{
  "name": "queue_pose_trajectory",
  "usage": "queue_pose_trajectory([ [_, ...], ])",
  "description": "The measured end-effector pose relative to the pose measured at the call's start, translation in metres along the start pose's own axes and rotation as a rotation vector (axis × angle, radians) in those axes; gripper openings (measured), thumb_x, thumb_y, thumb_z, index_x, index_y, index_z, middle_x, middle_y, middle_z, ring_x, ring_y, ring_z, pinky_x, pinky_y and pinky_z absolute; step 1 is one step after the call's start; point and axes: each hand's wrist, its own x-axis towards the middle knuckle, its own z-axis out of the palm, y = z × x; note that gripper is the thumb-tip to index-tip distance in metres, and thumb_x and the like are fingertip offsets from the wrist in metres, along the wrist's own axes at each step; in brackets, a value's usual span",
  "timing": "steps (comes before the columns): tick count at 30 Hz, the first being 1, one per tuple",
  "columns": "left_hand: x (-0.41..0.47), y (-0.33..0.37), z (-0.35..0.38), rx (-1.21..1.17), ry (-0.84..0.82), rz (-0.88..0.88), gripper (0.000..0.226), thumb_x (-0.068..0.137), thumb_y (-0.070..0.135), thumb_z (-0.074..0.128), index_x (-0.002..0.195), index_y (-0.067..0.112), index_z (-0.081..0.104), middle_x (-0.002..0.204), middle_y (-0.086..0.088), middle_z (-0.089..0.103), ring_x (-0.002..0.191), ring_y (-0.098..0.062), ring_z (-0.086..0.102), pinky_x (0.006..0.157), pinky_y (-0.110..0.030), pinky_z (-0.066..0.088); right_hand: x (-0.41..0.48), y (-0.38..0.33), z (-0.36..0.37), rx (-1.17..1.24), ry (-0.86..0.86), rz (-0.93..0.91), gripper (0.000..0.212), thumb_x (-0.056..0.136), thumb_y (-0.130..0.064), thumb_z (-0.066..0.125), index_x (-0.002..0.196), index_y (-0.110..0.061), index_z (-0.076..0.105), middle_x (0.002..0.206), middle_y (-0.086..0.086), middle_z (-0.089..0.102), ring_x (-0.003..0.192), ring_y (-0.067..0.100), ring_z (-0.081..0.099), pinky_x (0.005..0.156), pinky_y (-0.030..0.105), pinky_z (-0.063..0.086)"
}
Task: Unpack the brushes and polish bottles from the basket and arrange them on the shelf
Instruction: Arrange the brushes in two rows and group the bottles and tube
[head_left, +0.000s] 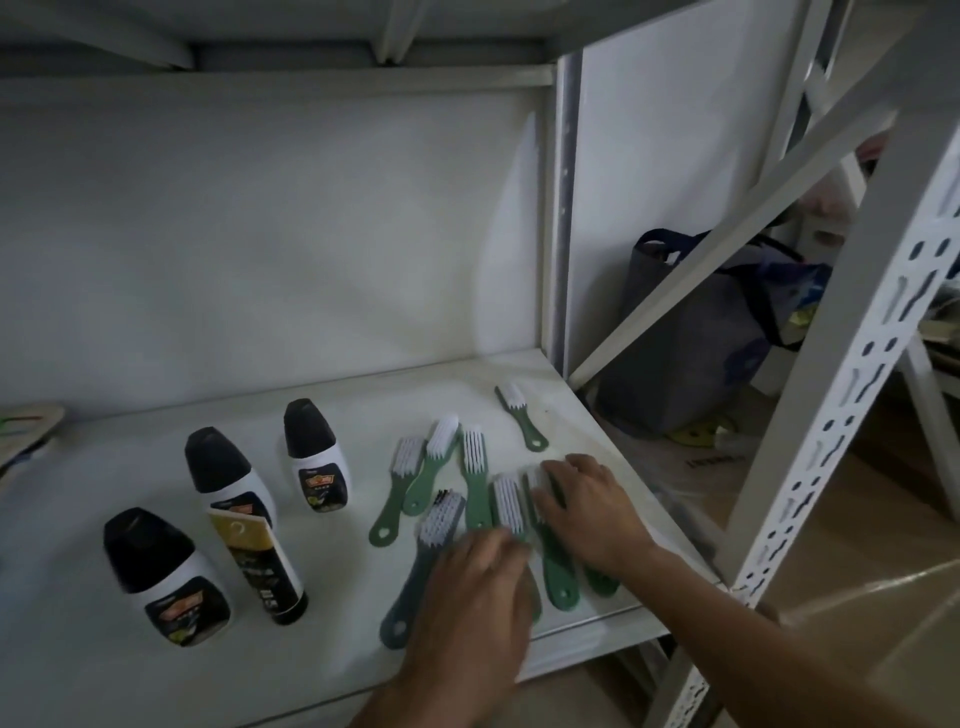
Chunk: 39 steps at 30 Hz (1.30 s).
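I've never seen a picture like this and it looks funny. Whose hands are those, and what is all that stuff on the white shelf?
A person wears a camera on the head, so you see what that person sees: their own two bare hands. On the white shelf lie green brushes with white bristles, one set apart at the back. To the left stand three white polish bottles with black caps and one dark tube. The left hand and the right hand lie flat on the brushes, nudging them into place. Neither hand has a grip on anything.
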Motion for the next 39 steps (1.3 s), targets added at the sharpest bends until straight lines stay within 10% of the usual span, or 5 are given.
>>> queue_pose_trajectory([
  [3,0.039,-0.017,-0.014,0.002,0.019,-0.112,0.028,0.099,0.028,0.037,0.103,0.022,0.064,0.11,0.007,0.06,0.1,-0.011,0.055,0.09,-0.03,0.047,0.015,-0.003,-0.015,-0.013,0.024,-0.023,0.042,0.098,-0.039,0.033,0.127,-0.02,0.058,0.137,0.011,0.054,0.126,0.031,0.047,0.107,0.045,0.039],
  [8,0.075,-0.041,-0.016,0.039,-0.207,-0.271,0.039,0.096,0.033,0.035,0.062,0.018,0.046,0.076,-0.01,0.064,0.066,-0.025,0.057,0.06,-0.03,0.038,0.052,-0.013,-0.026,0.044,-0.201,0.124,0.022,0.097,-0.019,0.029,0.079,-0.014,0.041,0.085,0.007,0.048,0.092,0.03,0.052,0.083,0.042,0.043],
  [25,0.15,-0.052,0.013,0.188,-0.415,-0.278,0.045,0.098,0.034,0.028,0.124,0.009,0.056,0.136,-0.009,0.05,0.128,-0.03,0.042,0.103,-0.052,0.037,0.064,0.001,-0.013,-0.195,-0.284,0.011,0.029,0.093,-0.041,0.03,0.079,-0.019,0.044,0.073,0.002,0.044,0.062,0.017,0.044,0.055,0.032,0.039],
  [32,0.113,-0.045,-0.009,0.1,0.042,-0.375,0.032,0.091,0.024,0.042,0.093,0.004,0.066,0.109,-0.014,0.062,0.097,-0.033,0.06,0.084,-0.042,0.049,0.057,-0.009,-0.021,-0.054,-0.207,-0.063,0.034,0.096,-0.029,0.029,0.077,-0.015,0.054,0.097,0.013,0.061,0.095,0.032,0.057,0.092,0.047,0.047],
  [39,0.073,-0.064,-0.011,0.053,-0.137,-0.419,0.035,0.095,0.03,0.041,0.102,0.01,0.069,0.113,-0.014,0.07,0.094,-0.028,0.064,0.079,-0.031,0.051,0.056,-0.048,-0.003,-0.254,-0.357,-0.226,0.038,0.099,-0.027,0.024,0.092,-0.008,0.055,0.105,0.013,0.062,0.103,0.032,0.053,0.098,0.051,0.038],
])
